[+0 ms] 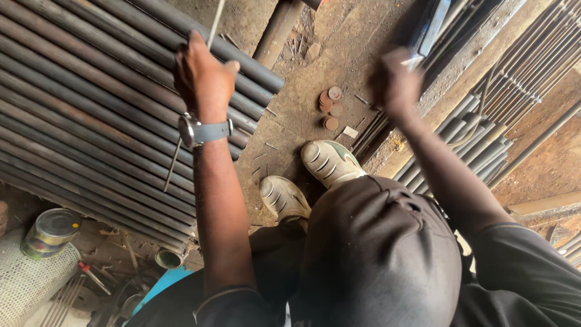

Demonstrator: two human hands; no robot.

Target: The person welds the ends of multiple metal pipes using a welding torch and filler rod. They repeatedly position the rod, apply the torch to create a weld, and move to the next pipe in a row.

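My left hand (203,75), with a grey wristwatch (203,130) on the wrist, is closed around a thin metal rod (173,163) that runs upright past the hand, over a stack of dark steel pipes (91,109). My right hand (396,82) is raised and blurred; it grips a small pale object (413,60) whose kind I cannot tell. Below, my two pale shoes (330,160) stand on the dirt floor (290,115).
Several rusty round discs (330,106) lie on the ground ahead of my shoes. More pipes and rods (484,139) are piled at the right. A paint tin (51,230) and a white mesh sack (30,278) sit at the lower left.
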